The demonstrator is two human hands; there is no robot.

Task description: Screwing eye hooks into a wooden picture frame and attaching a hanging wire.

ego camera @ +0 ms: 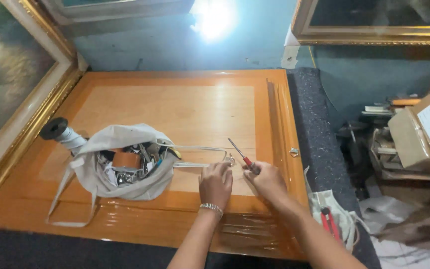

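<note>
Head view looks down on a large orange wooden frame back [175,109] that fills the middle of the picture, wrapped in clear film that wrinkles along its lower edge. Gilt picture frames [36,99] lean at the upper left and upper right.

Left of centre a pale cloth bag [120,169] lies open on the board, full of small metal bits and a roll of brown tape [124,159]; a dark-ended spool [58,129] sits just beside it on the left. A cardboard box [424,129] stands at the far right, off the board.

Right of centre, low in the frame, the left hand [216,183], a bracelet at the wrist, presses flat on the wood with its fingertips at a small metal ring hanger [230,160]; it pins rather than grips. The right hand [267,180] is closed around the red-handled screwdriver [240,154], whose shaft slants up and to the left, its tip lifted off the board. A second hanger [294,151] lies near the board's right edge.

To do this well, I judge that the driver should stand upright over the screw before turning, with the left fingers holding the hanger square and clear of the tip, and with steady downward pressure so that the blade does not slip and scar the varnish.
</note>
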